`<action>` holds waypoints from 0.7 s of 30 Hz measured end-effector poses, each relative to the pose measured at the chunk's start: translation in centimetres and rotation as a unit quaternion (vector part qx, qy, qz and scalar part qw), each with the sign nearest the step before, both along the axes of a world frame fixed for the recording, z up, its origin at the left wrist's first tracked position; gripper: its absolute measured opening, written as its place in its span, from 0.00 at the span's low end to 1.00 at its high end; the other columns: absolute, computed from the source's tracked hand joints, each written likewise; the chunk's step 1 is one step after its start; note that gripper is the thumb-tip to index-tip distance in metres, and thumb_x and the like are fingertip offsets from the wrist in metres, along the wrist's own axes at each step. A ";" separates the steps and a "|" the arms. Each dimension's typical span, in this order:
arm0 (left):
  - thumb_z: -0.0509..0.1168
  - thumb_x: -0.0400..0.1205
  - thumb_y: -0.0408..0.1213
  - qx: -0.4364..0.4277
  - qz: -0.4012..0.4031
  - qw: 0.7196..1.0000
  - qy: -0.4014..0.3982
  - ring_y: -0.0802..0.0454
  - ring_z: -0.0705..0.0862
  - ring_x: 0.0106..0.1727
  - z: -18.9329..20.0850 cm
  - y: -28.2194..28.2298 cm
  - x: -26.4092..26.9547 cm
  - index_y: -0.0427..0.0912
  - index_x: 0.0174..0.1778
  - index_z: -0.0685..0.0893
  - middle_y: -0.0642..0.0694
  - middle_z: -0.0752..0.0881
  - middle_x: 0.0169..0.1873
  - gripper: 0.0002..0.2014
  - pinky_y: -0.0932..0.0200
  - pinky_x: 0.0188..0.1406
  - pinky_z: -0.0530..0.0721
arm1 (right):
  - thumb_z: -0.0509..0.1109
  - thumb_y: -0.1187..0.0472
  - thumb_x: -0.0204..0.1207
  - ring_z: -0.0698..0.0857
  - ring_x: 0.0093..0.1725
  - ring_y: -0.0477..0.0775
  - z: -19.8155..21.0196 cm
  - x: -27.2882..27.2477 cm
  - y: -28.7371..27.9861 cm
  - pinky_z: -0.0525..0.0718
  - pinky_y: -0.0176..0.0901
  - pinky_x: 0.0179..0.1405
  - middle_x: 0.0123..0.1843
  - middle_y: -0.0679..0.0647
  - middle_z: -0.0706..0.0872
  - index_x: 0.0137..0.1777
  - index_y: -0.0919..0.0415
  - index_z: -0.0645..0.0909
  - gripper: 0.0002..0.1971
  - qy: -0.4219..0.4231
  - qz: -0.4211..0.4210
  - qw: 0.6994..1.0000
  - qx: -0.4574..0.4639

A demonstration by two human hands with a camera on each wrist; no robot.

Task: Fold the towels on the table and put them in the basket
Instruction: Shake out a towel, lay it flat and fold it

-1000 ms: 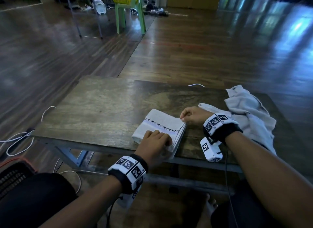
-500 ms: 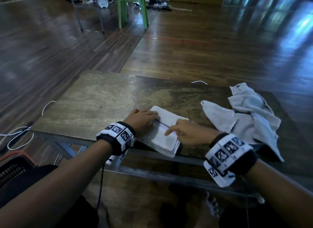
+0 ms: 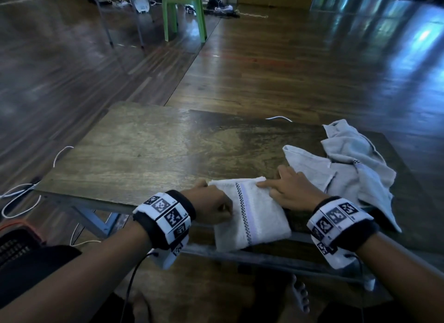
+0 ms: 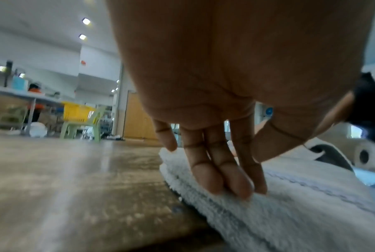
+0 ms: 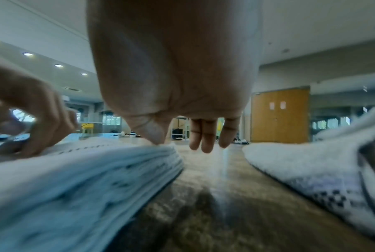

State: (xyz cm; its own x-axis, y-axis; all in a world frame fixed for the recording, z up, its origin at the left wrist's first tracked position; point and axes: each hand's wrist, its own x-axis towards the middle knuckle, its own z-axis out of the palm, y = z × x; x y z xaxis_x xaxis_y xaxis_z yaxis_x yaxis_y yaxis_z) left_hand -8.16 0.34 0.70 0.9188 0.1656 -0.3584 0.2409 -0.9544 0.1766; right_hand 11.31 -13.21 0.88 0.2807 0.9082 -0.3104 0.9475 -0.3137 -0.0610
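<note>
1. Since half a second ago, the folded towel (image 3: 249, 214) has turned and slid toward the near edge of the table (image 3: 144, 152), its near end overhanging.
2. Left hand (image 3: 211, 205): straight fingers (image 4: 216, 173) press on the towel's left edge, gripping nothing.
3. Right hand (image 3: 288, 190): thumb on the towel's far right corner, extended fingers (image 5: 203, 136) beyond it above the bare tabletop.
4. Unfolded towels (image 3: 355, 169) lie just right of the right fingers.

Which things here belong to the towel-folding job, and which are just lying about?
Job: folded towel, under left hand and right hand; crumpled towels; table.
Lying about: green chair, floor cables.
</note>
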 end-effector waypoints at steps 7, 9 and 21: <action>0.56 0.82 0.46 0.085 0.106 0.981 -0.138 0.47 0.75 0.61 -1.8 1.1 1.3 0.48 0.56 0.77 0.48 0.78 0.58 0.11 0.51 0.59 0.64 | 0.66 0.53 0.78 0.81 0.55 0.50 -1.0 1.1 1.1 0.73 0.46 0.53 0.52 0.47 0.79 0.64 0.48 0.79 0.14 0.073 -0.023 0.990 0.122; 0.56 0.83 0.46 0.071 0.143 0.977 -0.139 0.47 0.74 0.64 -2.5 1.6 1.6 0.47 0.60 0.76 0.47 0.76 0.61 0.13 0.50 0.61 0.66 | 0.69 0.55 0.76 0.83 0.55 0.50 -1.4 1.2 1.5 0.76 0.46 0.55 0.55 0.48 0.84 0.63 0.53 0.80 0.16 0.085 -0.029 0.986 0.138; 0.64 0.80 0.42 -0.026 0.223 0.957 -0.183 0.45 0.82 0.51 -2.4 2.4 2.0 0.44 0.46 0.81 0.45 0.84 0.50 0.06 0.51 0.47 0.81 | 0.74 0.60 0.71 0.82 0.44 0.44 -0.8 2.6 3.5 0.82 0.49 0.51 0.41 0.43 0.84 0.38 0.53 0.81 0.05 0.127 0.000 0.980 0.154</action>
State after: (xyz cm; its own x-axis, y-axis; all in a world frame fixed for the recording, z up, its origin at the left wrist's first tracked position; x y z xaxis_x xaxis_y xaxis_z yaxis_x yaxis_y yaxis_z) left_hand -6.15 2.77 -1.72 0.8259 0.5620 -0.0446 0.5361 -0.7584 0.3707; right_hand 13.89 -9.74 0.04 0.2290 0.9701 -0.0806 0.8897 -0.2422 -0.3870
